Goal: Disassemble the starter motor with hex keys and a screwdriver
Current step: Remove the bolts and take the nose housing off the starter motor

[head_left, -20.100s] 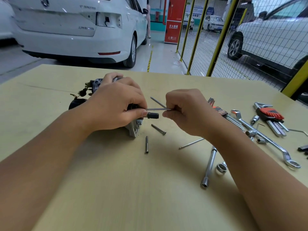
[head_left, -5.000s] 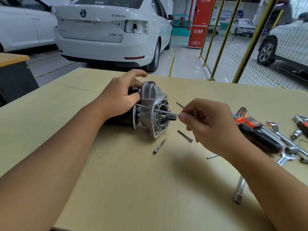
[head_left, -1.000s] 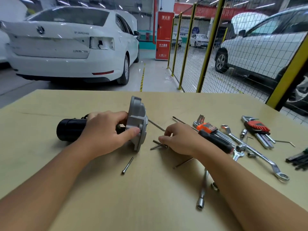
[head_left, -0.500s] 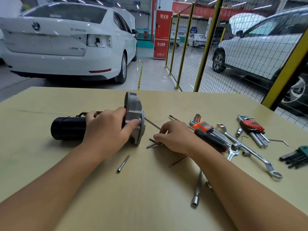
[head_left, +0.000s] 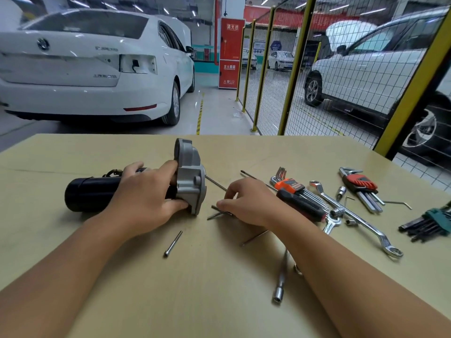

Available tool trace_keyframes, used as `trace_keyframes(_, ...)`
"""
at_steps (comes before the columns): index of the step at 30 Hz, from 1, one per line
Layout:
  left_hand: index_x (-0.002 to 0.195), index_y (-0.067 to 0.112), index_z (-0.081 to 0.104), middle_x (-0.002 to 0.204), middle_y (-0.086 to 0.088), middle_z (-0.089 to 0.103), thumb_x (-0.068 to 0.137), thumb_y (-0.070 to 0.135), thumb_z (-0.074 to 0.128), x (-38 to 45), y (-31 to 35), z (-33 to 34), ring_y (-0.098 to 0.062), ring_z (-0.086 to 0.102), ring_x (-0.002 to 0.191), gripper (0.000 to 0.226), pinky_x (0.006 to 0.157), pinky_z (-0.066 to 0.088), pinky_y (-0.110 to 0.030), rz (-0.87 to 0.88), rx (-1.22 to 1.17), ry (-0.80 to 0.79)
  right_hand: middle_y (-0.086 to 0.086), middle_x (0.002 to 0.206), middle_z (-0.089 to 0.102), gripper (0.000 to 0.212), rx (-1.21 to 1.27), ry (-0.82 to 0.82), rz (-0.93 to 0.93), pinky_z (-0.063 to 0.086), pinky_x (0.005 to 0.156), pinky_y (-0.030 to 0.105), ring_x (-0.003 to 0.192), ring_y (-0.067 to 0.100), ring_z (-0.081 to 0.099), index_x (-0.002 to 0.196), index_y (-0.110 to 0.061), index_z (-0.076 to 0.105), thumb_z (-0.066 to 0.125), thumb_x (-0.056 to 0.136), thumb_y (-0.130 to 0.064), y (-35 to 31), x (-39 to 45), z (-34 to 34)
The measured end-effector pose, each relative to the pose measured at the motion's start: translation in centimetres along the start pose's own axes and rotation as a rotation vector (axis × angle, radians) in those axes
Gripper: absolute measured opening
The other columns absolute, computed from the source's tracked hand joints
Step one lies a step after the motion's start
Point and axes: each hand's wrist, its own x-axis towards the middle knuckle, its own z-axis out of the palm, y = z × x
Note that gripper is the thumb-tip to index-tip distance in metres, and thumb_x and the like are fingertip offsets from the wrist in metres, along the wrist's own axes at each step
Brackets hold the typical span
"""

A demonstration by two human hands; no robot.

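Observation:
The starter motor lies on its side on the table, black body (head_left: 90, 193) to the left and silver nose housing (head_left: 190, 172) to the right. My left hand (head_left: 146, 198) grips it where body and housing meet, thumb under the housing. My right hand (head_left: 251, 203) rests on the table just right of the housing, thumb and fingertips on a long thin bolt (head_left: 214, 215) that lies flat beside a shorter bolt. Another bolt (head_left: 173, 243) lies loose in front of the motor. A black-handled screwdriver (head_left: 300, 203) and an orange hex key set (head_left: 290, 185) lie right of that hand.
Further right lie a red hex key set (head_left: 361, 185), a green one (head_left: 429, 222), a long ring spanner (head_left: 361, 222) and small sockets. A socket extension (head_left: 280, 279) and a thin rod (head_left: 253, 237) lie near my right forearm. Beyond the table (head_left: 219, 301) stand parked cars and a yellow mesh fence.
The long bolt, held at the housing five seconds ago, now lies on the table under my right fingertips. Over the last second both hands have barely moved.

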Motion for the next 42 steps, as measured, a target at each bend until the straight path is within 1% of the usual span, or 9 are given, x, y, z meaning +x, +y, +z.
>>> trace_keyframes(6, 0.103, 0.031, 0.042, 0.093, 0.013, 0.067, 0.074, 0.049, 0.083, 0.0, 0.4, 0.3, -0.019, 0.062, 0.092, 0.054, 0.106, 0.032, -0.043, -0.021, 0.075, 0.034, -0.012, 0.089, 0.062, 0.026, -0.008, -0.028, 0.000, 0.054, 0.076, 0.034, 0.088, 0.011, 0.059, 0.088, -0.027, 0.072, 0.070, 0.083, -0.053, 0.1, 0.0, -0.1)
trace_keyframes(9, 0.095, 0.029, 0.063, 0.095, 0.014, 0.064, 0.071, 0.054, 0.084, 0.0, 0.7, 0.3, -0.019, 0.062, 0.094, 0.041, 0.097, 0.036, -0.042, 0.001, 0.097, 0.084, -0.012, 0.089, 0.063, 0.026, -0.006, -0.033, 0.003, 0.054, 0.076, 0.033, 0.089, 0.010, 0.060, 0.088, -0.026, 0.072, 0.070, 0.083, -0.052, 0.1, 0.1, -0.2)
trace_keyframes(14, 0.095, 0.032, 0.076, 0.108, 0.017, 0.068, 0.082, 0.059, 0.071, -0.3, 1.0, 0.8, -0.017, 0.064, 0.101, 0.030, 0.104, 0.033, -0.047, 0.016, 0.200, 0.072, -0.010, 0.090, 0.064, 0.026, 0.000, -0.028, 0.009, 0.056, 0.078, 0.034, 0.087, 0.010, 0.061, 0.087, -0.028, 0.072, 0.072, 0.081, -0.053, 0.0, 0.0, -0.2)
trace_keyframes(18, 0.098, 0.034, 0.076, 0.111, 0.017, 0.068, 0.086, 0.053, 0.072, -0.2, 1.3, 0.9, -0.020, 0.064, 0.100, 0.023, 0.105, 0.032, -0.049, 0.022, 0.235, 0.069, -0.014, 0.090, 0.060, 0.036, 0.025, 0.000, 0.003, 0.053, 0.076, 0.032, 0.088, 0.008, 0.059, 0.089, -0.032, 0.069, 0.074, 0.071, -0.063, -0.2, -0.2, 0.0)
trace_keyframes(23, 0.102, 0.037, 0.070, 0.114, 0.018, 0.066, 0.086, 0.024, 0.072, -0.3, 0.8, 0.3, -0.019, 0.064, 0.101, 0.021, 0.101, 0.035, -0.052, 0.095, 0.273, 0.001, -0.017, 0.089, 0.057, 0.057, 0.046, 0.085, -0.021, 0.046, 0.071, 0.031, 0.094, 0.010, 0.059, 0.105, -0.037, 0.065, 0.069, 0.065, -0.076, -0.7, -0.7, 0.5)
trace_keyframes(26, 0.101, 0.040, 0.071, 0.106, 0.018, 0.067, 0.083, 0.026, 0.078, -0.2, 1.0, 0.2, -0.020, 0.066, 0.096, 0.024, 0.097, 0.039, -0.052, 0.103, 0.252, 0.022, -0.015, 0.092, 0.061, 0.066, -0.014, 0.165, -0.034, 0.041, 0.063, 0.031, 0.091, 0.012, 0.060, 0.110, -0.038, 0.062, 0.062, 0.063, -0.083, -1.4, -0.6, 1.1)
trace_keyframes(32, 0.099, 0.038, 0.076, 0.095, 0.016, 0.067, 0.080, 0.038, 0.084, 0.0, 1.0, 0.3, -0.018, 0.068, 0.089, 0.021, 0.091, 0.043, -0.050, 0.128, 0.184, 0.074, -0.006, 0.101, 0.059, 0.063, -0.103, 0.218, -0.017, 0.049, 0.075, 0.037, 0.096, 0.017, 0.058, 0.108, -0.032, 0.058, 0.059, 0.068, -0.080, -2.4, -0.3, 2.2)
trace_keyframes(37, 0.097, 0.035, 0.077, 0.091, 0.016, 0.067, 0.073, 0.031, 0.090, 0.0, 1.1, 0.4, -0.019, 0.067, 0.084, 0.028, 0.084, 0.044, -0.048, 0.150, 0.179, 0.096, -0.006, 0.095, 0.058, 0.047, -0.060, 0.205, -0.020, 0.038, 0.063, 0.035, 0.090, 0.018, 0.055, 0.095, -0.031, 0.054, 0.065, 0.073, -0.070, -2.2, 0.3, 2.3)
trace_keyframes(42, 0.098, 0.033, 0.076, 0.092, 0.015, 0.067, 0.076, 0.030, 0.088, -0.1, 1.0, 0.2, -0.019, 0.068, 0.087, 0.025, 0.083, 0.044, -0.047, 0.154, 0.161, 0.105, -0.011, 0.085, 0.059, 0.036, 0.016, 0.197, -0.024, 0.039, 0.058, 0.034, 0.081, 0.013, 0.056, 0.085, -0.033, 0.056, 0.068, 0.073, -0.065, -1.6, 0.8, 2.3)
